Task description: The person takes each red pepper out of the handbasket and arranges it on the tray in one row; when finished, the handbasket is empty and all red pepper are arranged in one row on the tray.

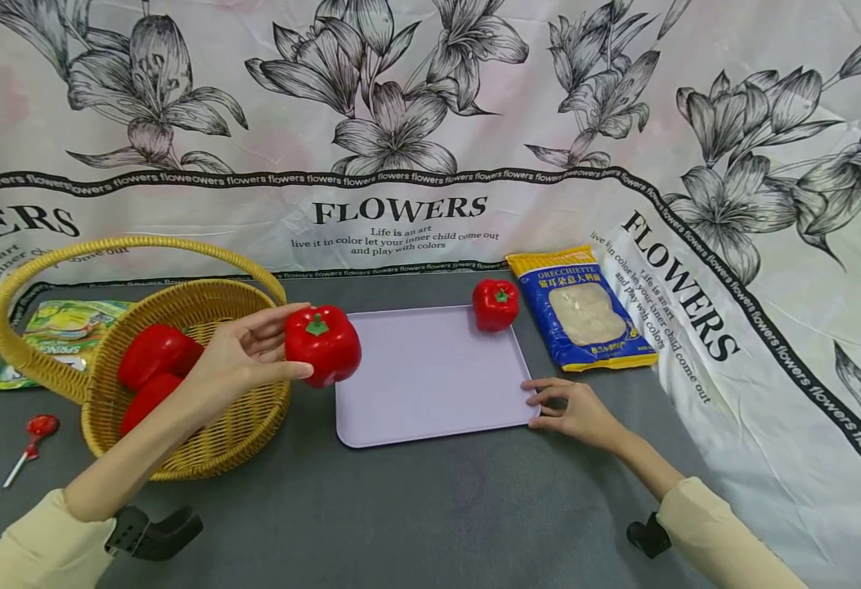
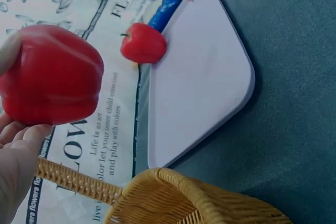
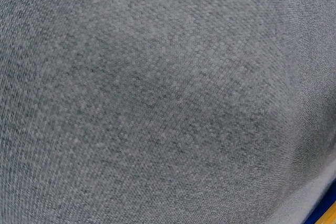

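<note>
So the red pepper (image 1: 325,350) is up by the tray's (image 1: 423,380) left side, in the left hand (image 1: 237,350), thumb and fingers parted just enough to grip it, while the right hand's (image 1: 576,411) loosely spread fingers touch the tray's right edge.

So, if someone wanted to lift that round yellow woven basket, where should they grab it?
Probably by the middle of its slim, arched yellow handle, coming from above: the arch stands well clear of the round yellow woven basket itself, leaving room to close around it.
</note>
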The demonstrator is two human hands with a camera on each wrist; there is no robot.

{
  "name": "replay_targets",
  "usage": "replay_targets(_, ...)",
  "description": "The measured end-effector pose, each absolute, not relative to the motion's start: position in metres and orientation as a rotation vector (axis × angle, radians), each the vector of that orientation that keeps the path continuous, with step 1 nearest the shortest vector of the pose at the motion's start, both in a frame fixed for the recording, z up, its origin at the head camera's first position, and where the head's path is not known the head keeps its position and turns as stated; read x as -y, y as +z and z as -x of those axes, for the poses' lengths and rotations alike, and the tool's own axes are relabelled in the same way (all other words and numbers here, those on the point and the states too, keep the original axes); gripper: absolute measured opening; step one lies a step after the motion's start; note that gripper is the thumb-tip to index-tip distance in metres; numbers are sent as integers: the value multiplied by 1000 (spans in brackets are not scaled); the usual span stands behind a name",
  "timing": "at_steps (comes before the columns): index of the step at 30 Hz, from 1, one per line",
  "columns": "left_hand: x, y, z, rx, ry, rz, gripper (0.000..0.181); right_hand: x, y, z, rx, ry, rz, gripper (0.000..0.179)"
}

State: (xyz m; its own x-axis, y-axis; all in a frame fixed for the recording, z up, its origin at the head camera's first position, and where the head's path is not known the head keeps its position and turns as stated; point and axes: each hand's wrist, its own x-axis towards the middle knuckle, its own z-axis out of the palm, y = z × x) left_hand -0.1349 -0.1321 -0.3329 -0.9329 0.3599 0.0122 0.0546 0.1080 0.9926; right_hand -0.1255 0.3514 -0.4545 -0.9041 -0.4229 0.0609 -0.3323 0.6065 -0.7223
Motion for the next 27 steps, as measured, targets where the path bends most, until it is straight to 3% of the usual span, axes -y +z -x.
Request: replay_targets(27,92,-347,189,-1933,1820,-657,63,-350,-455,124,-2755,-1155,670,26)
